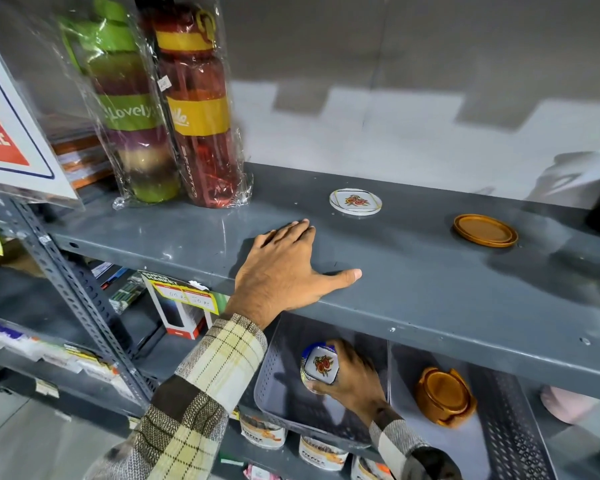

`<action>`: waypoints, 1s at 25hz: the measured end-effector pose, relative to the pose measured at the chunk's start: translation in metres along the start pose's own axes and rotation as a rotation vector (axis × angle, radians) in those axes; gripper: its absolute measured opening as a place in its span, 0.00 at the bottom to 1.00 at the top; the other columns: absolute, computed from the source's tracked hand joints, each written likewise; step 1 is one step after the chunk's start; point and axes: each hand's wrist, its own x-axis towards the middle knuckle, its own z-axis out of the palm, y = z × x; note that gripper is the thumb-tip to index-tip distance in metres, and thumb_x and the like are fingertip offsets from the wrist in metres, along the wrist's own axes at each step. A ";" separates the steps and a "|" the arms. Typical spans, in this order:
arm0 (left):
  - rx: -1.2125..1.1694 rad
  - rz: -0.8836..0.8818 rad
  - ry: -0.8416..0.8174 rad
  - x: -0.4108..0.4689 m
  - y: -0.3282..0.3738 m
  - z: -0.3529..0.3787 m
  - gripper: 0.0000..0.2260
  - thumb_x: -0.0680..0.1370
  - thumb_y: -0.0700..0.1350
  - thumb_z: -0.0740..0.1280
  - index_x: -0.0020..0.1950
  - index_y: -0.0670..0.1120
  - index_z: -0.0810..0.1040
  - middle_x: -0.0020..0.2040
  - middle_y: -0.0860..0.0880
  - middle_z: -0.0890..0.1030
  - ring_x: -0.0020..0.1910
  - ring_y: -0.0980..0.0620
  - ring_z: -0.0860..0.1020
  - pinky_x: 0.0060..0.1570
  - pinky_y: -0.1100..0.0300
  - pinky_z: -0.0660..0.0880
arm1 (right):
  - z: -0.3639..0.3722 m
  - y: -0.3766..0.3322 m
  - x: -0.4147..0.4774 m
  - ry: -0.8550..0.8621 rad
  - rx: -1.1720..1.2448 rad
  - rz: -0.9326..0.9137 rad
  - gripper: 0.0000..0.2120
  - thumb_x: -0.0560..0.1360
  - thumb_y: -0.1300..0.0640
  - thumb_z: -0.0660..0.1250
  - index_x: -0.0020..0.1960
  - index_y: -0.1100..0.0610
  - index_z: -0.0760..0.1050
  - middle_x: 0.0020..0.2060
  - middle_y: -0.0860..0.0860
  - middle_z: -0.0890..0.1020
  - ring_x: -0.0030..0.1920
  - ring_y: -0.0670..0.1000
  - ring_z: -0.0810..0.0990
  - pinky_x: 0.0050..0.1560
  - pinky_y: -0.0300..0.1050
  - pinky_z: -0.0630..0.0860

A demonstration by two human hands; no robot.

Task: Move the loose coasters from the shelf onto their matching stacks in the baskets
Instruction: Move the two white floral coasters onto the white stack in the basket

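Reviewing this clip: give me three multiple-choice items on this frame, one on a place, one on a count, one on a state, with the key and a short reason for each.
1. Where does the loose brown coaster lie?
A. On the grey shelf, to the right of the white floral coaster
B. Inside a basket
C. Under the left hand

2. How many loose coasters lie on the shelf?
A. None
B. Two
C. Five

3. What is the right hand doing?
A. Resting flat on the shelf
B. Holding the floral stack in the left basket
C. Gripping a bottle

Key: 1 A, it sits on the shelf top at right. 2 B, one floral and one brown are visible. 3 B, its fingers wrap the stack, while the left hand lies flat on the shelf.
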 end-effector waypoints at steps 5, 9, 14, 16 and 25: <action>0.017 0.012 -0.075 -0.002 0.001 -0.002 0.55 0.64 0.82 0.44 0.81 0.48 0.52 0.82 0.53 0.50 0.79 0.58 0.47 0.77 0.53 0.44 | -0.074 -0.036 -0.054 0.104 0.194 -0.137 0.35 0.65 0.26 0.70 0.67 0.42 0.72 0.64 0.39 0.79 0.61 0.43 0.80 0.62 0.44 0.79; 0.059 0.006 -0.117 -0.001 0.002 0.000 0.55 0.64 0.81 0.42 0.82 0.48 0.48 0.82 0.53 0.47 0.79 0.58 0.44 0.77 0.54 0.42 | -0.145 -0.066 -0.116 0.371 0.221 -0.372 0.24 0.73 0.29 0.69 0.59 0.44 0.78 0.58 0.39 0.85 0.56 0.39 0.82 0.58 0.39 0.78; 0.077 0.018 -0.128 -0.002 0.005 -0.003 0.57 0.61 0.82 0.38 0.82 0.47 0.47 0.82 0.52 0.46 0.79 0.57 0.44 0.77 0.54 0.42 | -0.226 -0.092 -0.131 0.734 0.209 -0.521 0.19 0.74 0.38 0.74 0.55 0.52 0.83 0.56 0.42 0.86 0.56 0.43 0.85 0.56 0.43 0.80; 0.068 0.022 -0.136 -0.002 0.004 -0.004 0.58 0.60 0.82 0.38 0.82 0.47 0.46 0.82 0.52 0.45 0.80 0.57 0.43 0.77 0.54 0.41 | -0.250 -0.098 -0.119 0.813 0.169 -0.524 0.19 0.73 0.40 0.74 0.56 0.53 0.83 0.56 0.44 0.86 0.56 0.46 0.85 0.56 0.48 0.80; -0.004 0.027 -0.024 -0.004 0.001 -0.003 0.54 0.65 0.82 0.45 0.82 0.49 0.50 0.82 0.53 0.50 0.79 0.57 0.48 0.77 0.57 0.44 | -0.306 -0.112 0.010 0.702 0.005 -0.331 0.25 0.74 0.38 0.71 0.66 0.48 0.73 0.59 0.48 0.83 0.59 0.53 0.81 0.59 0.52 0.77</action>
